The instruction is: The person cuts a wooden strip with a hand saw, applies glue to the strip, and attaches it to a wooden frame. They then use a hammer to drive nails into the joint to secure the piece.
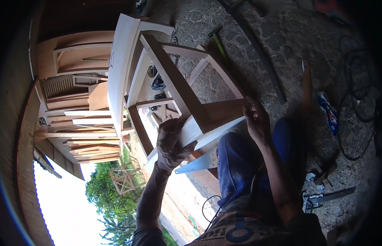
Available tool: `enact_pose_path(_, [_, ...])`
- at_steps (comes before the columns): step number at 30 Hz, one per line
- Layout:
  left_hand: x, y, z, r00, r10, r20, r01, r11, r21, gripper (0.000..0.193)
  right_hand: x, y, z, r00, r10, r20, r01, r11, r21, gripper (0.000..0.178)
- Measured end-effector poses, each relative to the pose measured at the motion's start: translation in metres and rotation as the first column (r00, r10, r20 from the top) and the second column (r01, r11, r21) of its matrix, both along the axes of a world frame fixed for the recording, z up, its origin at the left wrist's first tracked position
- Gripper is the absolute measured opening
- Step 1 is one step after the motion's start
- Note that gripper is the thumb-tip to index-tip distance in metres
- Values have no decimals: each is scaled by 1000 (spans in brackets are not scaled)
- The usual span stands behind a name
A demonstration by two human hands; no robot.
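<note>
A wooden frame (172, 78) of squared bars, open between them, stands tilted in front of me. A pale board (219, 132) runs along its near edge. My left hand (171, 144) grips the frame at its near left, thumb spread over the pale board. At the near right corner my right hand (256, 121) has its fingers closed on the frame's edge; the fingertips are partly in shadow. Below the board, close to my left hand, a blue-grey flat blade (197, 164) with a pointed end sticks out beside my knee.
A green-handled hammer (219, 44) and a long dark curved bar (262, 57) lie on the ground ahead. To the right are a blue packet (328, 113), coiled black cable (350, 88) and a long dark flat tool (334, 194). Stacked boards (94, 149) and wooden furniture parts (82, 53) fill the left.
</note>
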State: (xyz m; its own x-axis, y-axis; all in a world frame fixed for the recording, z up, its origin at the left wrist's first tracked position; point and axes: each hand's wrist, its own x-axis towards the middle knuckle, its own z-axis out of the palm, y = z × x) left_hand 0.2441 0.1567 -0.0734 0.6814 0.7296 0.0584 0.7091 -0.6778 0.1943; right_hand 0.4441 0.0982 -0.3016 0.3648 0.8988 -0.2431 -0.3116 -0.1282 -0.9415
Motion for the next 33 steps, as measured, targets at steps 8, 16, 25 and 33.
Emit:
enact_pose_path(8, [1, 2, 5, 992, 23, 123, -16, 998, -53, 67, 49, 53, 211, 725, 108, 680, -515, 741, 431, 39])
enact_pose_path(16, [-30, -1, 3, 738, 129, 662, -88, 992, -95, 39, -72, 90, 248, 864, 299, 405, -482, 723, 495, 45])
enact_pose_path(25, [-41, -2, -16, 325, 187, 927, -505, 863, 4, 27, -112, 81, 220, -23, 148, 989, -837, 539, -100, 57])
enact_pose_path(33, [-160, -133, -55, 176, 198, 964, -917, 389, 87, 31, -139, 71, 238, -269, 387, 882, -659, 593, -462, 50])
